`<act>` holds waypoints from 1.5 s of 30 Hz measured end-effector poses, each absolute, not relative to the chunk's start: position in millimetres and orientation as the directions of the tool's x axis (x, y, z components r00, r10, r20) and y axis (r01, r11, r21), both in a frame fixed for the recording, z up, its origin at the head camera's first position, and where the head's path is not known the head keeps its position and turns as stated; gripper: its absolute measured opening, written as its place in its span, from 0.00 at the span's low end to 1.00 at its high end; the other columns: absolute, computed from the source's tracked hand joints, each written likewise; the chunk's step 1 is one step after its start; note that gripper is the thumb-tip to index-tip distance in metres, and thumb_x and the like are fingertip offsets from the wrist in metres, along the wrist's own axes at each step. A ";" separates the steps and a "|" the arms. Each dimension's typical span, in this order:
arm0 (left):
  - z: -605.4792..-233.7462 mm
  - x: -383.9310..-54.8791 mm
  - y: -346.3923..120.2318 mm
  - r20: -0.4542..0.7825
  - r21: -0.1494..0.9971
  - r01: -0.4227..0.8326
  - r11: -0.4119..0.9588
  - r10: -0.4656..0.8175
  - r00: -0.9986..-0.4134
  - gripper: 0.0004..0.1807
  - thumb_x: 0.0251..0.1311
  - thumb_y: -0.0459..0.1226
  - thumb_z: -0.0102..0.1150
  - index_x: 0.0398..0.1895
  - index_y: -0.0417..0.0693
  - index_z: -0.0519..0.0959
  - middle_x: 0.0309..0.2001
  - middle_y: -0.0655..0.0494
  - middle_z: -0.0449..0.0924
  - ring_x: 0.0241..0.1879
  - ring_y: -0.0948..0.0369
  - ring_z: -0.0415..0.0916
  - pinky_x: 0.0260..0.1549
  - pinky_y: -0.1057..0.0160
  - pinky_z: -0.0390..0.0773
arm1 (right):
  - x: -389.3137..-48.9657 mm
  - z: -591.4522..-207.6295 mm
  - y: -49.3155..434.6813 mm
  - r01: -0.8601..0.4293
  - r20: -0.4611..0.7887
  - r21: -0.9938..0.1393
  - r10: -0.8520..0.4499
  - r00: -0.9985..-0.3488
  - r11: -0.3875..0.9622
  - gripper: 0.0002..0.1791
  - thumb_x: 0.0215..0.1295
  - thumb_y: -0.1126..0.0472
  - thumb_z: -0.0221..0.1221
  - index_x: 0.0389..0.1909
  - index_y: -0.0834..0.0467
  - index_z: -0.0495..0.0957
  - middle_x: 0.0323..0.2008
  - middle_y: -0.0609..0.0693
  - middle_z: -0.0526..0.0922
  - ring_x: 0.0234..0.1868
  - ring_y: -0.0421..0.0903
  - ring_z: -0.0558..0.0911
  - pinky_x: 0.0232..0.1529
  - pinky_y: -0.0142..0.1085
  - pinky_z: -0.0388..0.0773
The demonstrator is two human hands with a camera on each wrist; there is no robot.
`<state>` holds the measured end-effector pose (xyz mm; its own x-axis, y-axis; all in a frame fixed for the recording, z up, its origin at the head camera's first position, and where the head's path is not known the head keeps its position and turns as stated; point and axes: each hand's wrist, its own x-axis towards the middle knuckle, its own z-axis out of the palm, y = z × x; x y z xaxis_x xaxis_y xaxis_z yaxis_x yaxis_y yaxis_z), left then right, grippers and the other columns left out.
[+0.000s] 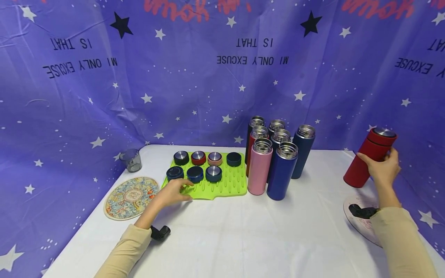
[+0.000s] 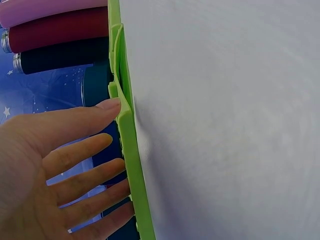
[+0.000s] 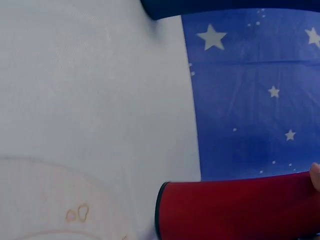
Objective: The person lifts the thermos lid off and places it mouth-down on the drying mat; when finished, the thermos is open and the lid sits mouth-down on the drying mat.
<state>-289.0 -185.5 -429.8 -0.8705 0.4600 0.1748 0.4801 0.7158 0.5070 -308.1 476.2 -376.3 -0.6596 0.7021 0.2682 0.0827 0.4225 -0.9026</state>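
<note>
My right hand (image 1: 384,172) grips a red insulated bottle (image 1: 365,162) near its top, with the steel-topped lid on. The bottle leans to the right, beside a round pink mat; its lower part shows in the right wrist view. My left hand (image 1: 174,192) reaches to the front left edge of a green silicone mat (image 1: 240,185). Its fingers are spread and fairly straight in the left wrist view, thumb right at the mat's rim. Nearest to them are a dark blue lid (image 1: 175,172) and another blue lid (image 1: 195,174); several more lids lie on the mat.
Several lidless bottles stand in the middle, with a pink bottle (image 1: 260,170) and a blue bottle (image 1: 282,173) in front. A patterned round mat (image 1: 121,204) and a grey glass (image 1: 132,160) are at the left. The pink mat (image 1: 351,202) lies partly under my right wrist.
</note>
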 end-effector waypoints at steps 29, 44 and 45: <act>-408.8 -281.0 -173.7 0.298 0.445 0.564 0.695 0.479 -0.825 0.24 0.50 0.37 0.72 0.52 0.41 0.80 0.49 0.49 0.81 0.48 0.43 0.77 0.47 0.47 0.77 | -263.9 -360.9 437.1 -0.042 0.466 -0.823 0.631 -0.621 0.567 0.47 0.43 0.50 0.77 0.67 0.46 0.67 0.55 0.56 0.80 0.31 0.21 0.73 0.35 0.17 0.69; -371.2 -266.8 -130.8 0.437 0.419 0.659 0.624 0.498 -0.749 0.23 0.55 0.40 0.70 0.54 0.47 0.79 0.53 0.54 0.79 0.56 0.53 0.74 0.55 0.51 0.75 | -202.5 -341.5 360.1 -0.126 0.453 -0.753 0.371 -0.811 0.645 0.48 0.47 0.52 0.76 0.70 0.51 0.64 0.56 0.66 0.76 0.42 0.23 0.78 0.34 0.14 0.73; -368.5 -265.1 -127.6 0.448 0.421 0.669 0.612 0.501 -0.740 0.23 0.55 0.40 0.70 0.55 0.48 0.79 0.53 0.55 0.79 0.56 0.54 0.74 0.55 0.52 0.75 | -199.9 -342.0 354.3 -0.154 0.468 -0.747 0.345 -0.814 0.647 0.48 0.46 0.53 0.76 0.69 0.51 0.65 0.55 0.66 0.77 0.41 0.21 0.76 0.35 0.15 0.73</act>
<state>-265.1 -127.6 -368.5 -0.7404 0.5009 0.4483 0.6692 0.6124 0.4209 -199.9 354.3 -342.0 -0.8137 0.3453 0.4676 -0.1543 0.6472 -0.7465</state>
